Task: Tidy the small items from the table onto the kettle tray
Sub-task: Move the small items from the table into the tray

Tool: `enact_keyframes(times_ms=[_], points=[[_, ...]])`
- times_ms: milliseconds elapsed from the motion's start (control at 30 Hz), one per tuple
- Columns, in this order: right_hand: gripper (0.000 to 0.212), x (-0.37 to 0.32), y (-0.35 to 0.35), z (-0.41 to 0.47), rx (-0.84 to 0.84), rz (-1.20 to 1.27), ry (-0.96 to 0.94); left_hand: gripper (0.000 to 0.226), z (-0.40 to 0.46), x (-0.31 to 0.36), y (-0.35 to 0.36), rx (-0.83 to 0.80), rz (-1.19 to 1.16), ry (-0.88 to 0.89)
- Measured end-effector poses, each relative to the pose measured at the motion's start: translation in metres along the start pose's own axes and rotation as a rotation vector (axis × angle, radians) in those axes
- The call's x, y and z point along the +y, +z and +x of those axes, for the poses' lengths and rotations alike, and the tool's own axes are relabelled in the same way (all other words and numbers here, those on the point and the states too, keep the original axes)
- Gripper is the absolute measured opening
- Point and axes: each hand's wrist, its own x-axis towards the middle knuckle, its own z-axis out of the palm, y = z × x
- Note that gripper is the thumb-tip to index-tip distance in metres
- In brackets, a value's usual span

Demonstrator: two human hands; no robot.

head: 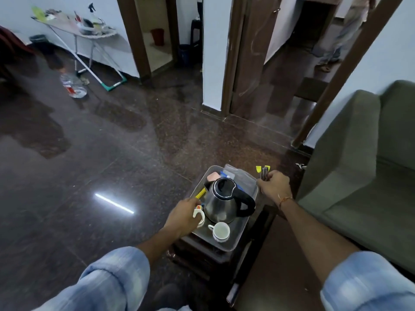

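Note:
A grey metal tray [226,244] sits on a dark wooden table [262,223]. On the tray stand a steel kettle [221,204] with a black handle, a white cup [221,231] in front of it, and a pink item [213,176] with plastic packets at the far end. My left hand [183,215] is at the tray's left rim, shut on a second white cup [199,215]; a yellow stick [200,193] lies just beyond it. My right hand [275,185] is at the tray's far right corner, shut on thin dark sticks with yellow tips [263,171].
A green sofa [359,176] stands close on the right of the table. Dark polished floor stretches left and ahead. An ironing board [76,25] with clutter, a mop and a water bottle [71,85] are far left. A person [343,30] stands in the far doorway.

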Motion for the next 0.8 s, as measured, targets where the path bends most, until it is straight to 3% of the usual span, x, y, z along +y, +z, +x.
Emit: enact_keyframes(times_ms=[233, 433, 700, 800], points=[[0.017, -0.008, 0.022, 0.053, -0.141, -0.152, -0.054, 0.03, 0.071, -0.016, 0.0, -0.029, -0.019, 0.048], [0.016, -0.01, 0.057, 0.091, -0.26, -0.293, 0.033, 0.029, 0.148, -0.042, -0.006, -0.143, 0.006, 0.113], [0.04, -0.004, 0.106, 0.126, -0.373, -0.576, 0.003, 0.032, 0.196, -0.075, -0.001, -0.215, -0.013, 0.062], [0.039, 0.005, 0.12, 0.137, -0.404, -0.684, -0.016, 0.031, 0.197, -0.084, 0.01, -0.254, -0.006, 0.065]])
